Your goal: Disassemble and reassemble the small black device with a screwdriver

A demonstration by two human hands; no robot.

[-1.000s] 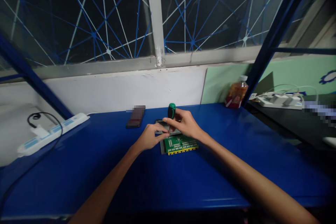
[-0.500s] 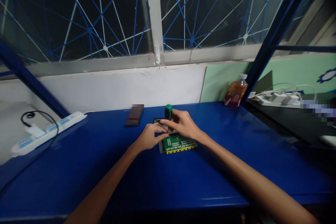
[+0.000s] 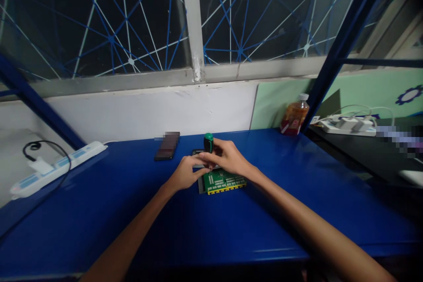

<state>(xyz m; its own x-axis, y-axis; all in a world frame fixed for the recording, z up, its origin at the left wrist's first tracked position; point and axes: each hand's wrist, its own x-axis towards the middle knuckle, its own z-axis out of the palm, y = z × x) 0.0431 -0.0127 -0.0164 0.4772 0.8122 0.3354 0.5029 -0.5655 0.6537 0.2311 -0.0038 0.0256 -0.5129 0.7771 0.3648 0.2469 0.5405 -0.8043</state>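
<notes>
A screwdriver (image 3: 208,142) with a green and black handle stands nearly upright over a green circuit board (image 3: 224,180). My right hand (image 3: 228,157) is closed around the screwdriver below the top of its handle. From the other side, my left hand (image 3: 187,172) reaches in with thumb and fingers pinched together by the screwdriver's lower end. Whatever sits in that pinch is too small to make out, and the screwdriver's tip is hidden by fingers. Yellow connectors run along the board's near edge, and a grey plate shows beneath its left side.
A phone (image 3: 168,146) lies left of the board on the blue table (image 3: 211,229). At the far left is a white power strip (image 3: 59,169) with a black cable. A drink bottle (image 3: 295,115) stands back right, with another power strip (image 3: 350,125) beyond it.
The screwdriver's handle has leaned slightly left, and my fingers have drawn a little closer together around its lower end. The whole view has shifted slightly.
</notes>
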